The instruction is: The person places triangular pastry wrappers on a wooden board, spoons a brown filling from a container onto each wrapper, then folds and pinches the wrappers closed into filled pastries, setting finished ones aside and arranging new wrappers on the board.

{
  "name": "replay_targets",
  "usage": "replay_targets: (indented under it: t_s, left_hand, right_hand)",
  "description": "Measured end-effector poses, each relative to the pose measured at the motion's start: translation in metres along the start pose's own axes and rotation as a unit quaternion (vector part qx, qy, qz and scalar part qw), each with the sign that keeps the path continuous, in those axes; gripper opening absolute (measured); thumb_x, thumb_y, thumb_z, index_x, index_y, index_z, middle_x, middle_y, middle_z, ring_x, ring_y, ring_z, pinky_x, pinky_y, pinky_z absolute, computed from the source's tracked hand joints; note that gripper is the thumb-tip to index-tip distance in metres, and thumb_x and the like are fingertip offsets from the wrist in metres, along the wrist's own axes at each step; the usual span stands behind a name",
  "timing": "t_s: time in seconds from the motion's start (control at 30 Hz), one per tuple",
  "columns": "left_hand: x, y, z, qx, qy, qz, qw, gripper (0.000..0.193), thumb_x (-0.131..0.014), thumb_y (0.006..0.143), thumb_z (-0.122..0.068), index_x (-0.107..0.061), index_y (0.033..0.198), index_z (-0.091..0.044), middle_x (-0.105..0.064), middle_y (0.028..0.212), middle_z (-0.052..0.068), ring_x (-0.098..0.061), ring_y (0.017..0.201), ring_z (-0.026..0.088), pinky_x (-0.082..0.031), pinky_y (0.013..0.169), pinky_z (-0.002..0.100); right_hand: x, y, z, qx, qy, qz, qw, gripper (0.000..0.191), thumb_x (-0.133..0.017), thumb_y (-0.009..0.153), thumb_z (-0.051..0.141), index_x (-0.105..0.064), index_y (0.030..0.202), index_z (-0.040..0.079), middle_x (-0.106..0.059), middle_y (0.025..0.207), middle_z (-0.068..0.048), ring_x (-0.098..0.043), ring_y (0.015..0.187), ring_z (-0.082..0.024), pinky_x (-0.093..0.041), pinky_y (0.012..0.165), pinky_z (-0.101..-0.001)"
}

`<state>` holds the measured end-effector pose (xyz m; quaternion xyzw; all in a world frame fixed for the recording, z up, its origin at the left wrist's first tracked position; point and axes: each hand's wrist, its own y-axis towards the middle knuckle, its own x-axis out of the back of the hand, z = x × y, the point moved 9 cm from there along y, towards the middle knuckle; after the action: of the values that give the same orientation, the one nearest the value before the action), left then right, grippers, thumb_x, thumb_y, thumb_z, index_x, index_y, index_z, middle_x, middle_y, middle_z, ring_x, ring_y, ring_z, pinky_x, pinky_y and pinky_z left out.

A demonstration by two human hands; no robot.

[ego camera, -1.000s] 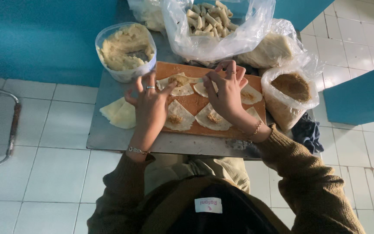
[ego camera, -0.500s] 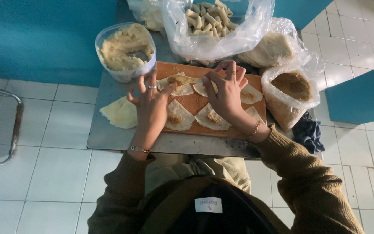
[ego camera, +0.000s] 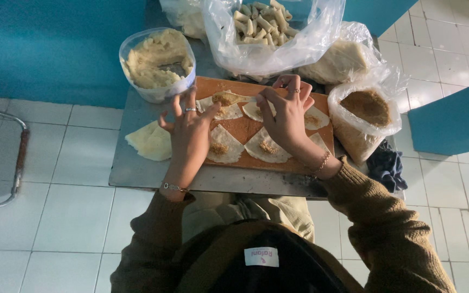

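Here both hands work over an orange board [ego camera: 245,127] that lies on a small metal table [ego camera: 136,171]. The left hand [ego camera: 191,133] has its fingers spread, thumb and forefinger tips at the near edge of a folded wrapper [ego camera: 226,99] at the board's far left corner. The right hand [ego camera: 288,116] pinches the other end of that same wrapper between thumb and fingertips, the other fingers curled above it. Brown filling shows in the wrapper's fold.

Four more wrappers lie flat on the board: one [ego camera: 224,145] under the left palm, one [ego camera: 267,147] under the right wrist, one [ego camera: 256,110] between the hands and one [ego camera: 317,118] past the right hand; several show a dab of filling. They almost cover the board, leaving only a narrow strip of bare wood between them.

The table's near edge runs just under the wrists, with a bare strip of metal in front of the board. Its left part holds a stack of wrappers [ego camera: 150,142], apart from the board. At the far left a tub [ego camera: 158,65] of pale mash touches the board's corner, just beyond the left fingers. A bag of rolls [ego camera: 269,30] crowds the board's far edge, its plastic hanging just above the right fingers. A bag of dough [ego camera: 340,59] and a bag of filling [ego camera: 367,116] close off the right side, the latter tight against the board. A dark cloth [ego camera: 389,168] hangs at the right corner. Tiled floor surrounds the table.
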<state>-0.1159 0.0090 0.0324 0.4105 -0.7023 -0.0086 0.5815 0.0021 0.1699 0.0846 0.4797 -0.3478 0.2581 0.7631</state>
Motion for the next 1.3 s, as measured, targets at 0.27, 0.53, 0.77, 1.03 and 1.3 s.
replay_targets:
  t_s: [0.27,0.53,0.77,1.03,1.3]
  left_hand:
    - [0.004,-0.003,-0.001,-0.009,-0.003,-0.004,1.000,0.051,-0.077,0.079,-0.007,-0.074,0.125,-0.028,-0.042,0.156,0.013,-0.029,0.146,0.035,-0.018,0.107,0.061]
    - [0.006,-0.001,-0.002,0.004,0.029,0.009,1.000,0.047,-0.077,0.078,-0.007,-0.074,0.120,-0.028,-0.046,0.153,0.012,-0.032,0.144,0.034,-0.019,0.106,0.061]
    - [0.027,0.001,-0.007,0.000,0.018,-0.066,0.998,0.028,-0.076,0.088,-0.018,-0.076,0.115,-0.024,-0.050,0.148,0.009,-0.038,0.139,0.035,-0.021,0.105,0.063]
    - [0.039,-0.019,-0.030,0.038,-0.027,-0.087,0.995,0.006,-0.079,0.086,-0.022,-0.075,0.089,-0.018,-0.061,0.126,0.000,-0.050,0.128,0.029,-0.024,0.099,0.062]
    - [0.021,-0.040,-0.075,-0.010,-0.013,-0.019,1.000,0.020,-0.078,0.085,-0.031,-0.075,0.092,-0.013,-0.063,0.118,0.009,-0.050,0.123,0.032,-0.025,0.096,0.062]
  right_hand:
    - [0.003,-0.001,-0.001,0.002,0.004,-0.006,1.000,0.007,-0.069,0.101,0.024,-0.074,0.099,0.020,-0.045,0.125,-0.008,-0.037,0.114,-0.032,-0.030,0.090,-0.0473]
    - [0.002,-0.003,-0.009,-0.015,0.011,0.003,1.000,0.010,-0.068,0.102,0.023,-0.073,0.095,0.019,-0.045,0.124,-0.007,-0.037,0.115,-0.032,-0.031,0.091,-0.0466]
    - [0.011,-0.007,-0.051,-0.092,0.045,0.015,0.995,0.014,-0.070,0.100,0.024,-0.077,0.090,0.017,-0.047,0.117,-0.007,-0.038,0.111,-0.028,-0.031,0.093,-0.0459]
    - [0.120,-0.069,-0.156,-0.204,0.196,-0.064,0.957,0.014,-0.064,0.104,0.019,-0.074,0.098,0.012,-0.047,0.120,-0.002,-0.039,0.117,-0.024,-0.036,0.102,-0.0378]
    - [0.165,-0.115,-0.193,-0.147,-0.303,-0.068,0.939,0.017,-0.064,0.110,0.024,-0.074,0.100,0.014,-0.050,0.130,-0.009,-0.032,0.131,-0.029,-0.026,0.106,-0.0475]
